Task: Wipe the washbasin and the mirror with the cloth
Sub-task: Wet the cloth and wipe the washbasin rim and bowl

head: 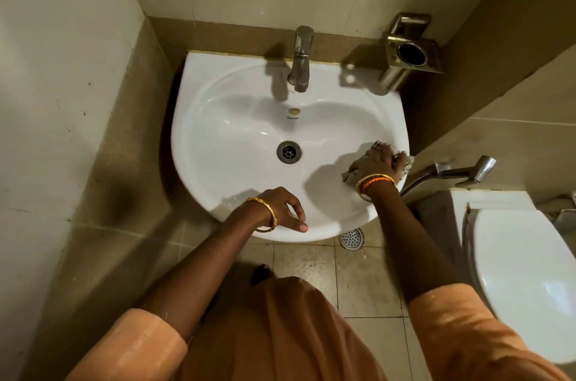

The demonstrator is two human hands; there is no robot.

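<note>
A white washbasin [237, 131] hangs on the tiled wall, with a round metal drain [289, 152] in its bowl. My right hand [375, 162] presses a small pale cloth [406, 163] onto the basin's right rim; the cloth shows only at its edges around my fingers. My left hand [282, 209] rests on the basin's front rim, fingers loosely curled and holding nothing. The mirror is not in view.
A steel tap [300, 59] stands at the basin's back. A metal holder [410, 53] is fixed to the wall at the back right. A spray handle [458, 170] and a white toilet lid [526, 280] lie to the right. A floor drain [352, 238] sits below the basin.
</note>
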